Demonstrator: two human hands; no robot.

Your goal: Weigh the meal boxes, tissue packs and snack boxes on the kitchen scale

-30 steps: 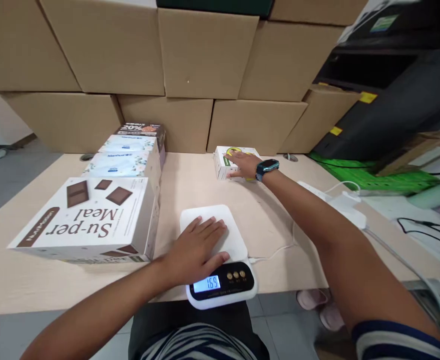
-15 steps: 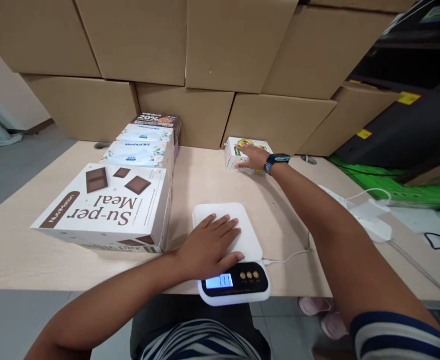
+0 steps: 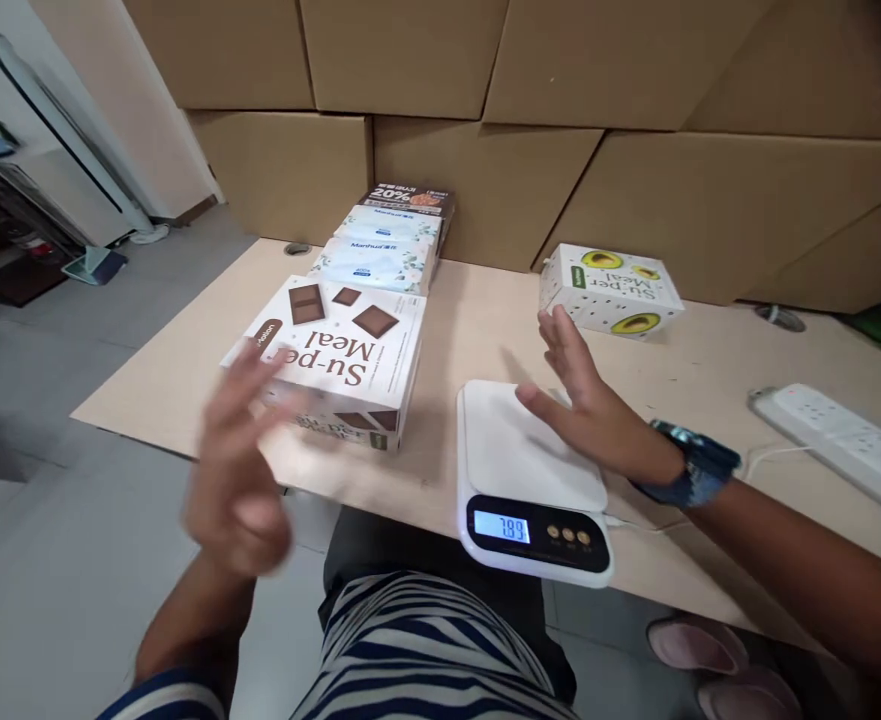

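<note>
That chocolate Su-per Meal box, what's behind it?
Two Manhua packs, then a dark box marked 20%, with brown cartons behind. The chocolate box hides the nearer pack's front side.

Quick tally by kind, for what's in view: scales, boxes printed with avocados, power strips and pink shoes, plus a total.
Scale: 1
Avocado-print box: 1
Power strip: 1
Pink shoes: 2
Total: 5

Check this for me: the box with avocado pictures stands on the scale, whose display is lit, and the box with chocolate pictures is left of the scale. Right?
Not quite: the head view shows the avocado box on the table, beyond the scale. The display is lit, and the chocolate box is left of the scale.
</note>
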